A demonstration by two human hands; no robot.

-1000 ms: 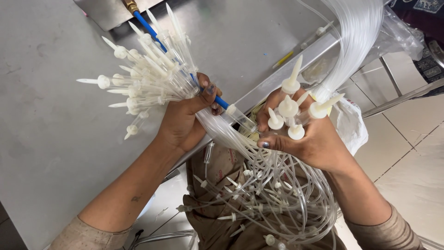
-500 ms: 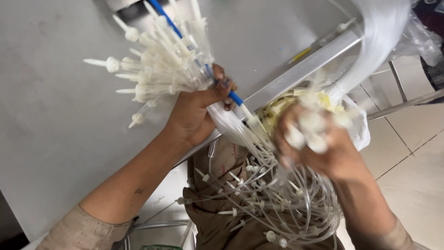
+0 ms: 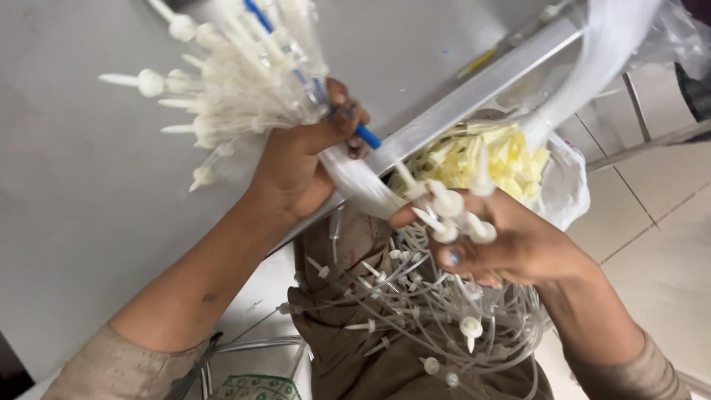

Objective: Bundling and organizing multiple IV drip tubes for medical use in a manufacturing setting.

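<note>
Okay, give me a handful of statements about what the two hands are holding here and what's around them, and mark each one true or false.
1. The left hand grips a big bunch of white spiked connectors over the grey table. True.
2. The right hand is empty. False: it holds several white connectors between its fingers.
3. A bag of pale yellow plastic parts sits just beyond the right hand. True.
4. The clear tubing lies neatly coiled on the table. False: it hangs in a loose tangle below the hands, over the person's lap.
5. A blue piece shows at the left hand's fingers. True.
</note>
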